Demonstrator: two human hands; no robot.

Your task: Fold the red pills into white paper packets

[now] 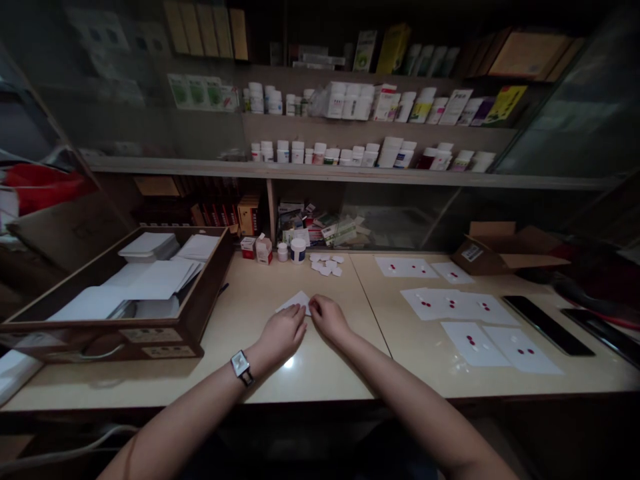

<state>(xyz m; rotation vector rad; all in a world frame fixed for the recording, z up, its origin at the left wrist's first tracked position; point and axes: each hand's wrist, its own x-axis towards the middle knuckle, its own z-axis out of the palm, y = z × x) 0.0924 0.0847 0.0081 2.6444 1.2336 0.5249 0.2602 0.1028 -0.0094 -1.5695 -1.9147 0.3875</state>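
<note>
A small sheet of white paper [300,299], partly folded as far as I can see, lies at the middle of the table under my fingers. My left hand [284,330], with a watch [241,365] on its wrist, rests flat on the paper's near side, fingers stretched out. At the paper's right edge, the curled fingers of my right hand [327,318] pinch it. Both hands nearly touch. Behind them sits a group of small folded white packets [327,265]. Beside those stand a white and blue jar [298,251] and a small white bottle [283,252].
A wooden drawer [213,287] of paper sheets stands at left. On the right, several white sheets [445,303] carry red and white pills. Beyond them are a dark phone [547,325] and an open cardboard box [500,257]. Shelves [350,175] of medicine bottles rise behind.
</note>
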